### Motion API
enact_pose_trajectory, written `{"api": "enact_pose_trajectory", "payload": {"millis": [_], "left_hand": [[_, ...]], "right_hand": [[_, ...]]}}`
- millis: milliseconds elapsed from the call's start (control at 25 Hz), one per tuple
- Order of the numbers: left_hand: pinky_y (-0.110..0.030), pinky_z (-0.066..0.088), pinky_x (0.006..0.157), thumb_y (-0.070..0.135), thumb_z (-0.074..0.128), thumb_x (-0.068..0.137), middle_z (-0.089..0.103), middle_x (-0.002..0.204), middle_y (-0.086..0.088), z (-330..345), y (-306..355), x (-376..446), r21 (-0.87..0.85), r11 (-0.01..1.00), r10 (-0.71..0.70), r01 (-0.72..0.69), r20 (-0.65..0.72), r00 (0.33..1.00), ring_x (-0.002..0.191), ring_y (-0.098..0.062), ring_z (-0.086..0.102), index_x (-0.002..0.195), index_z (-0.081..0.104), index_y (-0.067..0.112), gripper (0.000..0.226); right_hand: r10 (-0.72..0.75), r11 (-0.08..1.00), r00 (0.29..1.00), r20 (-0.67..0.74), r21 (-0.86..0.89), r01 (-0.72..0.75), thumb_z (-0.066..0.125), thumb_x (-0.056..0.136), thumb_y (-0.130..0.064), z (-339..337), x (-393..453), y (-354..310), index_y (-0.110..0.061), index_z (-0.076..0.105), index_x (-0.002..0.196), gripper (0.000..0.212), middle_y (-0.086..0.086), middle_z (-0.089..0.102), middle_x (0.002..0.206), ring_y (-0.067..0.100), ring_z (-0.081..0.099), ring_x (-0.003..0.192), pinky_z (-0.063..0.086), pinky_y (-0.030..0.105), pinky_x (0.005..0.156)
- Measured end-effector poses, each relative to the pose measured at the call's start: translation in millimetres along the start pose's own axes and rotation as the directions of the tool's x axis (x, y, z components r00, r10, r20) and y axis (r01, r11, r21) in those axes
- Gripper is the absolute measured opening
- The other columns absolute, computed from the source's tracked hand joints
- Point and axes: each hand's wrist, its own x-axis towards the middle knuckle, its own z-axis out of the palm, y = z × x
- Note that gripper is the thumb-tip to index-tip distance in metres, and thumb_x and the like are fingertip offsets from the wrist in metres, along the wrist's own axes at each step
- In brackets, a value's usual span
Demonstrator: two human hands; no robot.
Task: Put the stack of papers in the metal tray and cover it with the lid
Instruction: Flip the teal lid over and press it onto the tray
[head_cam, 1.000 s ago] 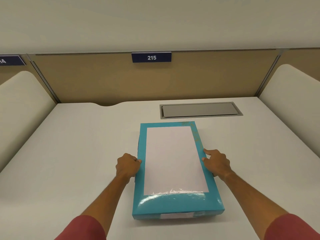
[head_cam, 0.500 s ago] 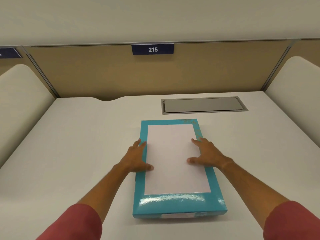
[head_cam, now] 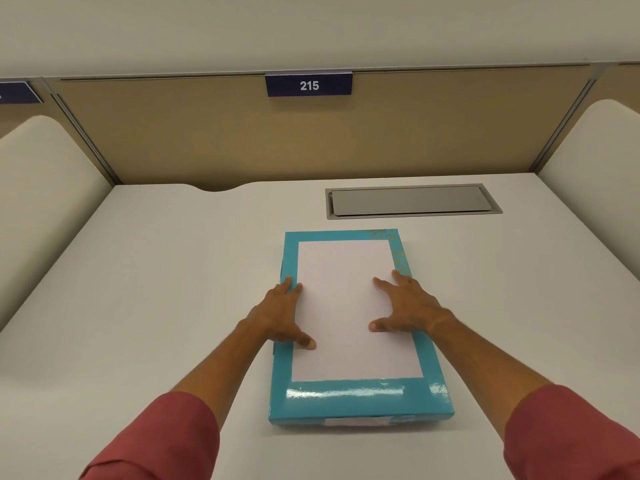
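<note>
Hands lie flat on a teal box (head_cam: pixel 360 396) near the middle of the white desk (head_cam: pixel 138 289), where a white stack of papers (head_cam: pixel 346 299) sits inside its teal border. Left hand (head_cam: pixel 280 317), fingers spread, rests over the left edge with its thumb on the paper. Right hand (head_cam: pixel 405 306), likewise spread, presses the sheet's right side. Behind the box lies a grey recessed flap (head_cam: pixel 412 200); a sign reading 215 (head_cam: pixel 309 85) hangs on the tan partition.
</note>
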Motion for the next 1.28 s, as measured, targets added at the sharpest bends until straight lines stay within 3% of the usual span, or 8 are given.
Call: {"api": "enact_pose_trajectory", "payload": {"millis": [160,320,400,800,960,1080,1280], "left_hand": [[-0.047,0.012,0.124,0.066,0.077,0.062,-0.018,0.165,-0.004,6.4,-0.9,-17.7,0.043,0.997,0.066,-0.065,-0.022,0.998,0.152,-0.024,-0.013,0.156,-0.006,0.019,0.134],[-0.047,0.01,0.124,0.072,0.08,0.047,-0.034,0.159,-0.004,23.0,-1.1,-42.5,0.13,0.984,0.112,-0.124,0.097,0.989,0.148,-0.024,-0.027,0.152,-0.021,0.022,0.154],[-0.047,0.01,0.124,0.071,0.082,0.044,-0.038,0.156,-0.006,27.6,2.4,-49.3,0.152,0.98,0.111,-0.13,0.123,0.986,0.146,-0.025,-0.031,0.15,-0.025,0.022,0.159],[-0.045,0.002,0.124,0.071,0.081,0.045,-0.036,0.158,-0.008,28.9,4.6,-48.3,0.143,0.982,0.111,-0.125,0.107,0.988,0.147,-0.027,-0.029,0.151,-0.024,0.022,0.157],[-0.043,0.004,0.123,0.08,0.068,0.054,-0.023,0.163,-0.006,19.1,-0.4,-33.1,0.048,0.994,0.103,-0.102,-0.013,0.995,0.151,-0.025,-0.018,0.155,-0.012,0.02,0.142],[-0.045,0.009,0.124,0.078,0.061,0.067,-0.021,0.164,-0.006,6.4,-1.6,-14.8,0.051,0.997,0.07,-0.066,-0.078,0.994,0.152,-0.024,-0.015,0.155,-0.01,0.017,0.129],[-0.046,0.013,0.124,0.081,0.058,0.066,-0.025,0.163,-0.006,-2.0,-2.8,1.2,0.141,0.989,0.05,-0.047,-0.022,0.998,0.152,-0.024,-0.015,0.154,-0.014,0.015,0.132]], "right_hand": [[-0.039,0.999,0.999,0.001,-0.014,0.039,0.067,0.066,-0.071,5.1,-19.9,-4.0,-0.035,0.003,0.152,0.113,0.006,-0.009,0.163,0.031,-0.002,0.149,0.027,0.053,0.115],[-0.052,0.996,0.97,0.239,-0.057,0.067,0.084,0.049,-0.063,17.0,-49.9,0.2,-0.042,-0.019,0.147,0.144,0.002,-0.036,0.155,0.032,-0.027,0.143,0.02,0.058,0.115],[-0.041,0.996,0.956,0.29,-0.061,0.061,0.089,0.047,-0.056,19.8,-61.5,0.9,-0.041,-0.026,0.144,0.151,0.003,-0.042,0.151,0.032,-0.032,0.141,0.02,0.06,0.115],[-0.053,0.995,0.963,0.266,-0.07,0.074,0.086,0.048,-0.061,19.4,-61.5,0.1,-0.037,-0.023,0.147,0.149,0.004,-0.037,0.154,0.032,-0.027,0.143,0.02,0.059,0.115],[-0.059,0.996,0.994,0.091,-0.062,0.065,0.066,0.053,-0.081,8.6,-34.3,2.9,-0.027,-0.015,0.151,0.138,0.008,-0.021,0.16,0.031,-0.013,0.148,0.016,0.052,0.117],[-0.06,0.996,0.998,-0.032,-0.063,0.058,0.057,0.059,-0.085,0.1,-10.1,0.8,-0.019,-0.009,0.153,0.132,0.01,-0.014,0.162,0.029,-0.007,0.149,0.012,0.045,0.119],[-0.041,0.997,0.998,0.038,-0.07,0.043,0.06,0.061,-0.082,-4.2,10.7,0.8,-0.015,-0.007,0.152,0.132,0.008,-0.013,0.162,0.027,-0.006,0.149,0.014,0.044,0.119]]}}
